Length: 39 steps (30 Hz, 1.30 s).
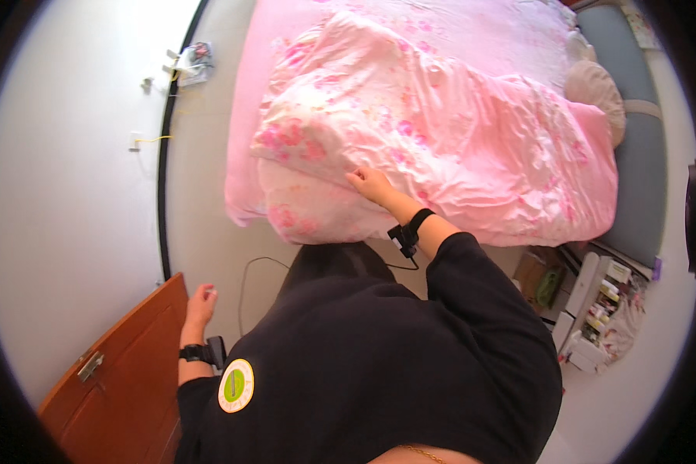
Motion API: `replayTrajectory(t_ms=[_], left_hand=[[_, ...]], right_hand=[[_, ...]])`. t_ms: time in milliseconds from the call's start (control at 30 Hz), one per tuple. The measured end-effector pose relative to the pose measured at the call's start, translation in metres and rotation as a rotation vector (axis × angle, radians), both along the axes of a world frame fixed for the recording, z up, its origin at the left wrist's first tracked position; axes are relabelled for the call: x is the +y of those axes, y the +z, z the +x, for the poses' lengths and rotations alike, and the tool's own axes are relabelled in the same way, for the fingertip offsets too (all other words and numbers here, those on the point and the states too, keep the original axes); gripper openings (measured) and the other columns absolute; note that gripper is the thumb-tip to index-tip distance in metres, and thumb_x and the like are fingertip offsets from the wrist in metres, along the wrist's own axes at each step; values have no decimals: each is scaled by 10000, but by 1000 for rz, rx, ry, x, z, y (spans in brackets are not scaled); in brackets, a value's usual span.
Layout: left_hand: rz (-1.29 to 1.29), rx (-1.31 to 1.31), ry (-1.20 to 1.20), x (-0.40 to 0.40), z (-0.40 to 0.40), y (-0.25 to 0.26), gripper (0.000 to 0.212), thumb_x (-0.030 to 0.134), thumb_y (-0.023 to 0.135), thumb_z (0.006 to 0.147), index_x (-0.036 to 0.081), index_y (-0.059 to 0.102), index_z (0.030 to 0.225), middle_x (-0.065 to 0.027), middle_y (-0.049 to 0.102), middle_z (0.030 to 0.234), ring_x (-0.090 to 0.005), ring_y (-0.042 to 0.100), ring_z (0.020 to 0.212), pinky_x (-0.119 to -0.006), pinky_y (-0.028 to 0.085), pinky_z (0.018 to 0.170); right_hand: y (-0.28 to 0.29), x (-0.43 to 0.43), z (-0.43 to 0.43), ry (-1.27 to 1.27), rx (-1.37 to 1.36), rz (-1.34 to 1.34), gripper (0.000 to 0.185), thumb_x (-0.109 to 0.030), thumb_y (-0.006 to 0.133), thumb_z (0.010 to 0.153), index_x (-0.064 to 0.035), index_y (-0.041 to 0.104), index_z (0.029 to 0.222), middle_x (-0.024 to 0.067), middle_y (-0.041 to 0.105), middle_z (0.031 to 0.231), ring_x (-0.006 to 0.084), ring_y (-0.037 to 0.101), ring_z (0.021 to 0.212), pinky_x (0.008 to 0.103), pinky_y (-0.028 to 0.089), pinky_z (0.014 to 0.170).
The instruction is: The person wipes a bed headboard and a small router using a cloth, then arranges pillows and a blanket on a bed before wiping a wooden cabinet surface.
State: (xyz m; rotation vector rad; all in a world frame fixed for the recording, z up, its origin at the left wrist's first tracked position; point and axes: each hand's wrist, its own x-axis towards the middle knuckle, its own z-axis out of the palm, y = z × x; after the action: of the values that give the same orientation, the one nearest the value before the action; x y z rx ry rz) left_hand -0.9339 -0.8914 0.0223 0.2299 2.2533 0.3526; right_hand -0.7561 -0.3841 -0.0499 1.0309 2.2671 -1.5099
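Note:
My right hand is over a pink floral quilt with its fingers curled. It sits at the edge of a folded-back part of the quilt; whether the fingers grip the cloth or only rest near it cannot be told. The quilt lies rumpled along the near side of a bed with a pink sheet. My left hand hangs low at my left side, fingers loosely bent and apart, with nothing seen in it. Close beside it is a brown wooden door with a metal latch. Both wrists wear black straps with small devices.
A grey headboard and a beige round cushion are at the right. Below stands a bedside cabinet with bottles and boxes. A thin cable lies on the floor. Cords and a small bag are by the left wall.

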Motion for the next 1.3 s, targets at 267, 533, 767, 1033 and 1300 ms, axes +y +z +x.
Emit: replayTrajectory(t_ms=[267, 533, 767, 1033, 1300], left_hand=[[-97, 37, 176, -85, -17, 44, 279, 212, 576, 832, 36, 576, 1048, -87, 611, 808, -173, 578, 735, -295, 467, 670], [-12, -32, 261, -191, -145, 7, 287, 176, 563, 851, 1, 558, 1078, -50, 605, 812, -130, 565, 725, -269, 462, 676], [50, -2, -155, -210, -316, -33, 254, 207, 550, 857, 67, 574, 1067, -93, 615, 806, -171, 577, 740, -298, 457, 678], [149, 80, -642, -15, -399, -25, 250, 214, 572, 833, 67, 581, 1034, -107, 615, 750, -209, 585, 689, -325, 469, 648], [311, 135, -1089, 161, -374, 70, 212, 149, 605, 819, 51, 576, 1004, -110, 619, 754, -205, 593, 680, -305, 476, 629]], right_hand=[[-34, -83, -150, -761, -60, -1234, 762, -639, 495, 786, -57, 393, 1266, 187, 526, 1127, 266, 541, 1010, 378, 440, 870], [-108, -69, -231, -1560, 535, -1159, 480, -467, 589, 797, -165, 515, 1162, 80, 530, 1178, 296, 488, 1074, 548, 396, 887], [85, -47, -169, -1508, 665, -561, 234, -254, 535, 842, -98, 552, 1016, 74, 610, 993, 247, 575, 918, 459, 463, 833], [134, -287, -76, -1550, 684, -575, 472, -188, 578, 834, -106, 405, 1264, 71, 561, 1092, 198, 570, 970, 350, 493, 816], [-126, -361, -64, -1863, 666, -1218, 244, -191, 556, 830, -46, 569, 1026, 92, 652, 909, 217, 644, 789, 360, 538, 702]])
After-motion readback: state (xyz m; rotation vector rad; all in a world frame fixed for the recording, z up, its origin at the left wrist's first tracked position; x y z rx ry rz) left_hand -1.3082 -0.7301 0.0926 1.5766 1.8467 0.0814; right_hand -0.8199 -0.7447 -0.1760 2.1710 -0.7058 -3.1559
